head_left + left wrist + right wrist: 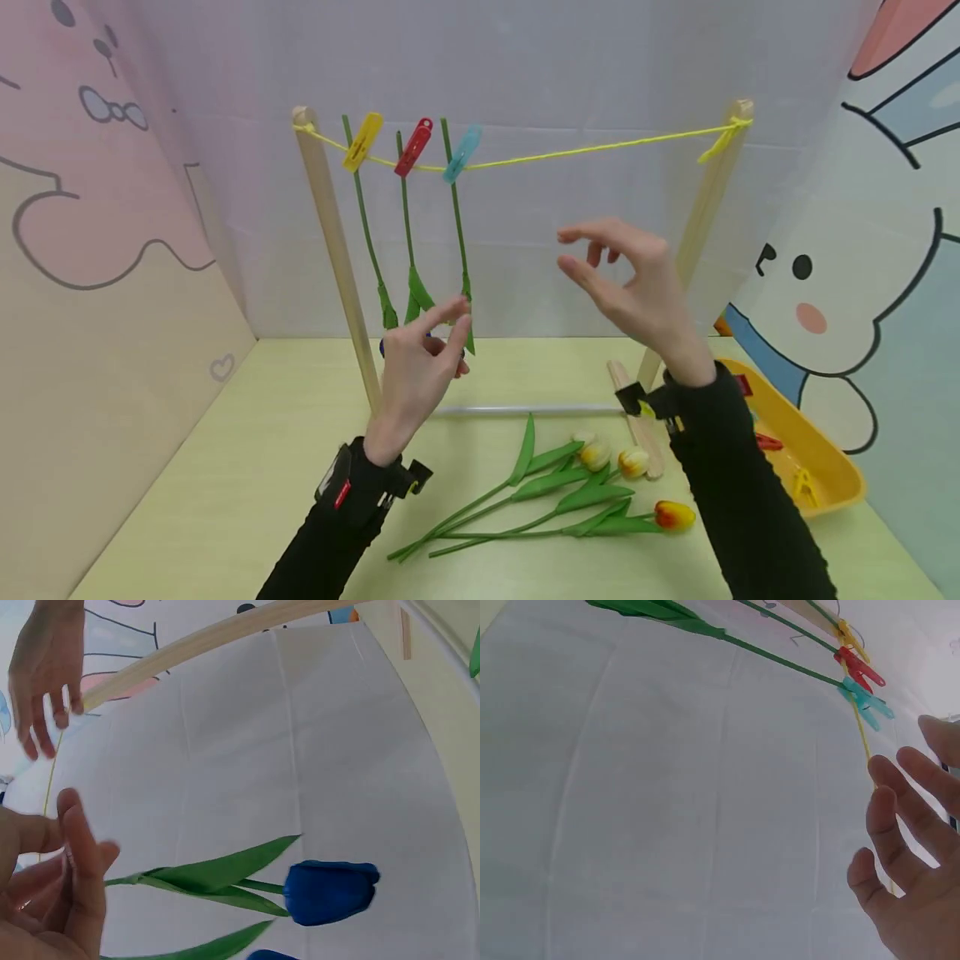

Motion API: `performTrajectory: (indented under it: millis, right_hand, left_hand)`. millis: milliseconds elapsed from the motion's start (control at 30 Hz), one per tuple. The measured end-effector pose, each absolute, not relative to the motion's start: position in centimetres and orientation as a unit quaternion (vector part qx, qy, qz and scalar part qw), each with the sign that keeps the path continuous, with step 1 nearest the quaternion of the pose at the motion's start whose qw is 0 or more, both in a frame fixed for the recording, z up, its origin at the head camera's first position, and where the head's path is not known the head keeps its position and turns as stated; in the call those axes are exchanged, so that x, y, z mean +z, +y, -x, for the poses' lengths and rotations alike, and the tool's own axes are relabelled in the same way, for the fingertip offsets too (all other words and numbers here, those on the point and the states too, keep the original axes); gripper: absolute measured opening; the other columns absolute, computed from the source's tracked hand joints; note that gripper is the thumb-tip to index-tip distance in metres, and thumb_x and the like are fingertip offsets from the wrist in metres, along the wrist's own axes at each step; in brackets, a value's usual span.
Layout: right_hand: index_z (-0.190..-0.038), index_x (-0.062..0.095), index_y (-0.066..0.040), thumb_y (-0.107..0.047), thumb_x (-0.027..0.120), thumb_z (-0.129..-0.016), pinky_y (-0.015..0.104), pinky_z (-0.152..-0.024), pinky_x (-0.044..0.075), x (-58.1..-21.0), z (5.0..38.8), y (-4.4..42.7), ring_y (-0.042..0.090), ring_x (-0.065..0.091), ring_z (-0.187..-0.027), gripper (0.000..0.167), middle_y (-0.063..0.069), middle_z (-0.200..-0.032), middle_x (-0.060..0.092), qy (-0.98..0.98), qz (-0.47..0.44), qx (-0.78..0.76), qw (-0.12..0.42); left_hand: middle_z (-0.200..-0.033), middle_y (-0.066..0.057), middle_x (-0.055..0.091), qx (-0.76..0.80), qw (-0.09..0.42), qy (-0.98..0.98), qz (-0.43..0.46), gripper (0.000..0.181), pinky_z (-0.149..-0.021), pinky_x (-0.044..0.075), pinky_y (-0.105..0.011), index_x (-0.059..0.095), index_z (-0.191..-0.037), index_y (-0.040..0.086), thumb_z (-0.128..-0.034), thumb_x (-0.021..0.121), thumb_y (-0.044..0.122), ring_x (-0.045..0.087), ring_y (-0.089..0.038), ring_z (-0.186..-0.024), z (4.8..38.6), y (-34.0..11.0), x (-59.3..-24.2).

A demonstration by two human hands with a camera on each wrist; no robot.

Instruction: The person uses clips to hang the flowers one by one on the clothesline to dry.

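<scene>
The left hand (414, 367) is loosely curled and holds nothing, thumb near forefinger, just in front of the hanging blue flowers (330, 892); their stems rise past it to three clothespins (414, 148) on the yellow string (585, 152). A wide gap to its right, the right hand (637, 279), also unladen, has bent fingers apart below the string. A wooden post (705, 208) edges its far side. Lower, loose tulips (595, 497) lie between the forearms; a yellow tray (832, 471) borders the right sleeve (738, 483).

Indoor tabletop set-up, cartoon-printed side walls (112, 208), white sheet backdrop (570, 67), pale yellow table (225, 467)
</scene>
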State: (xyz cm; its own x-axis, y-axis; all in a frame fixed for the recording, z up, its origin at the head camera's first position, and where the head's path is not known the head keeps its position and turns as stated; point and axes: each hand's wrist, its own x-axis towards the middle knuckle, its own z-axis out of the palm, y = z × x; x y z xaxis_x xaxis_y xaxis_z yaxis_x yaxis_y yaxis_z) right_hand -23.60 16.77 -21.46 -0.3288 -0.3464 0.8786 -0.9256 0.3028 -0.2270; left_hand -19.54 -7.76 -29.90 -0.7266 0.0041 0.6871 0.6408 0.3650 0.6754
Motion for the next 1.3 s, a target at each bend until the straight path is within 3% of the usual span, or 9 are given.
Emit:
performTrajectory:
  millis: [133,233,367,500,667,733,1133,1200,1300]
  right_hand:
    - [-0.120,0.072,-0.004,-0.007,0.069,-0.094,0.023,-0.084,0.041,-27.4,23.6,19.6,0.010,0.056,-0.089,0.026,0.013,-0.109,0.073,-0.736,-0.406,0.431,0.329]
    - [-0.128,0.068,-0.009,-0.005,0.067,-0.095,0.023,-0.091,0.041,-34.3,27.1,23.1,0.011,0.057,-0.099,0.033,0.004,-0.120,0.071,-0.749,-0.390,0.434,0.313]
    - [-0.126,0.070,-0.012,-0.009,0.067,-0.096,0.020,-0.087,0.043,-38.9,27.7,25.3,0.008,0.059,-0.097,0.030,0.001,-0.119,0.072,-0.785,-0.337,0.424,0.300]
    - [-0.114,0.073,-0.003,-0.008,0.067,-0.096,0.017,-0.076,0.043,-37.1,23.1,24.1,0.007,0.058,-0.084,0.020,0.014,-0.104,0.074,-0.814,-0.275,0.429,0.280]
    - [-0.111,0.073,0.002,0.003,0.068,-0.092,0.011,-0.074,0.042,-37.4,21.6,23.9,-0.002,0.055,-0.081,0.020,0.019,-0.102,0.074,-0.839,-0.234,0.416,0.262]
    - [-0.114,0.074,-0.002,0.005,0.068,-0.090,0.010,-0.077,0.043,-37.8,21.5,23.9,-0.004,0.055,-0.083,0.025,0.018,-0.105,0.075,-0.844,-0.224,0.414,0.256]
    - [-0.118,0.072,-0.003,-0.009,0.063,-0.099,0.012,-0.079,0.045,-38.2,21.4,25.9,-0.010,0.053,-0.087,0.022,0.018,-0.107,0.073,-0.870,-0.188,0.404,0.214]
    - [-0.119,0.071,-0.002,-0.013,0.063,-0.100,0.012,-0.078,0.045,-38.1,21.5,26.7,-0.007,0.055,-0.087,0.024,0.018,-0.108,0.073,-0.885,-0.158,0.387,0.204]
    - [-0.121,0.070,0.000,-0.017,0.063,-0.101,0.012,-0.077,0.046,-37.8,21.3,28.1,0.011,0.064,-0.093,0.027,0.020,-0.111,0.073,-0.905,-0.119,0.364,0.186]
  left_hand:
    - [-0.096,-0.015,0.077,-0.473,0.222,-0.827,0.207,0.025,-0.043,0.043,-0.022,0.073,-0.119,0.002,-0.0971,0.067,0.012,0.063,-0.005,-0.050,19.1,-8.4,-32.5]
    - [-0.096,-0.012,0.076,-0.441,0.166,-0.862,0.187,0.024,-0.047,0.044,-0.021,0.073,-0.119,0.005,-0.0971,0.067,0.014,0.063,-0.004,-0.053,19.1,-8.9,-34.3]
    - [-0.094,-0.011,0.077,-0.425,0.093,-0.884,0.170,0.024,-0.050,0.046,-0.021,0.073,-0.119,0.007,-0.0980,0.065,0.014,0.062,-0.004,-0.056,19.1,-9.1,-36.7]
    - [-0.091,-0.010,0.076,-0.414,0.036,-0.891,0.184,0.023,-0.052,0.048,-0.021,0.072,-0.118,0.007,-0.0990,0.064,0.015,0.067,-0.012,-0.060,19.4,-9.1,-38.8]
    - [-0.087,-0.006,0.076,-0.409,0.012,-0.893,0.187,0.021,-0.053,0.048,-0.021,0.073,-0.115,0.006,-0.0992,0.063,0.015,0.071,-0.024,-0.066,19.8,-9.0,-40.7]
    - [-0.087,-0.006,0.077,-0.405,0.005,-0.895,0.188,0.022,-0.054,0.048,-0.022,0.073,-0.115,0.004,-0.0989,0.063,0.015,0.072,-0.025,-0.068,19.9,-9.0,-41.1]
    - [-0.094,-0.004,0.074,-0.343,-0.053,-0.907,0.239,0.024,-0.068,0.051,-0.023,0.074,-0.112,0.004,-0.0965,0.068,0.021,0.065,-0.011,-0.079,20.7,-9.9,-43.0]
    - [-0.092,-0.004,0.074,-0.345,-0.062,-0.903,0.246,0.024,-0.068,0.050,-0.022,0.074,-0.111,0.004,-0.0966,0.068,0.022,0.065,-0.010,-0.078,20.8,-10.0,-43.2]
    - [-0.091,-0.004,0.074,-0.346,-0.070,-0.900,0.255,0.024,-0.068,0.051,-0.022,0.075,-0.110,0.003,-0.0962,0.069,0.022,0.065,-0.010,-0.078,20.9,-10.1,-43.4]
